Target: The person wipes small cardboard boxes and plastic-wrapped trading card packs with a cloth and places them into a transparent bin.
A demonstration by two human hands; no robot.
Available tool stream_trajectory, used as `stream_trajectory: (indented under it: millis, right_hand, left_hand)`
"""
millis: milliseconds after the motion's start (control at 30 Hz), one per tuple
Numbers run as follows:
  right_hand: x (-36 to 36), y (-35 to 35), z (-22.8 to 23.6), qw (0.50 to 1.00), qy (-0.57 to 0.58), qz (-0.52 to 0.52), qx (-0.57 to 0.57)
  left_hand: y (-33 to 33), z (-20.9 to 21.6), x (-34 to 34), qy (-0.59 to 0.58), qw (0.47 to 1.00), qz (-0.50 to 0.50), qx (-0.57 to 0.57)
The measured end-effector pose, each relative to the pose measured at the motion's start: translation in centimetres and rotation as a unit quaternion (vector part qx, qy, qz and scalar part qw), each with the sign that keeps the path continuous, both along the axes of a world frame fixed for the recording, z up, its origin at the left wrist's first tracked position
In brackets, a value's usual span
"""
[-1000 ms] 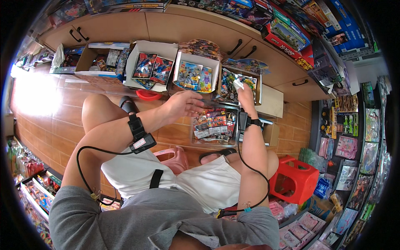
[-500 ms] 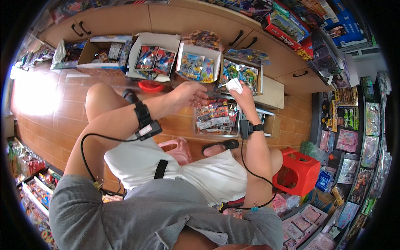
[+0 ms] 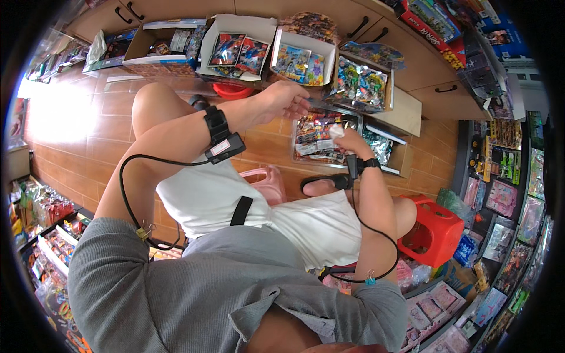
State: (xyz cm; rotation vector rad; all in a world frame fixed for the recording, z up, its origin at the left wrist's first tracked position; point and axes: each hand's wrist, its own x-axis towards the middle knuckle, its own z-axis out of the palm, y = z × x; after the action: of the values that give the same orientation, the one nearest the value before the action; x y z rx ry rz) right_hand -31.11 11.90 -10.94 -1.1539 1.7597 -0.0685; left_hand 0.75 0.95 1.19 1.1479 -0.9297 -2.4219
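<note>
We see the right hand's [image 3: 355,143] fingers drawn together on a crumpled white wad [image 3: 336,130], soft as tissue or cloth, which sticks out past the fingertips to the left and away from the body. It is bunched up, so we can make out no clear long axis. The left hand [image 3: 283,99] is loosely curled, with its fingertips toward the right; we see nothing in it, yet cannot tell whether the fingers pinch something thin.

Below the wad lies a clear, shallow, rectangular plastic bin [image 3: 294,152] filled with shiny red, orange and silver packets [image 3: 315,127]. The right hand is nearer to it, over its right part; the left is just beyond its far left corner. We cannot tell whether the wad touches the packets or hovers above them.

Farther out, just past the left hand, we find an open white cardboard box holding blue and yellow packets [image 3: 299,63], and to its right an open box of green and silver packets [image 3: 363,82]. Right of the bin stands an open brown cardboard carton [image 3: 402,157], and nearer the body, a red plastic stool [image 3: 432,232].
</note>
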Motion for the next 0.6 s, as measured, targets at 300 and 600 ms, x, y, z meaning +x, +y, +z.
stream_trajectory:
  millis: [300, 600]
  right_hand:
    - [-3.0, 2.2, -10.7, 0.983, 0.181, 0.023, -0.036]
    - [-1.9, 2.0, -15.9, 0.976, 0.186, 0.039, -0.110]
  left_hand:
    - [-0.3, -0.1, 1.5, -0.030, 0.999, 0.007, -0.009]
    - [-0.5, -0.2, 1.4, -0.036, 0.999, -0.002, -0.007]
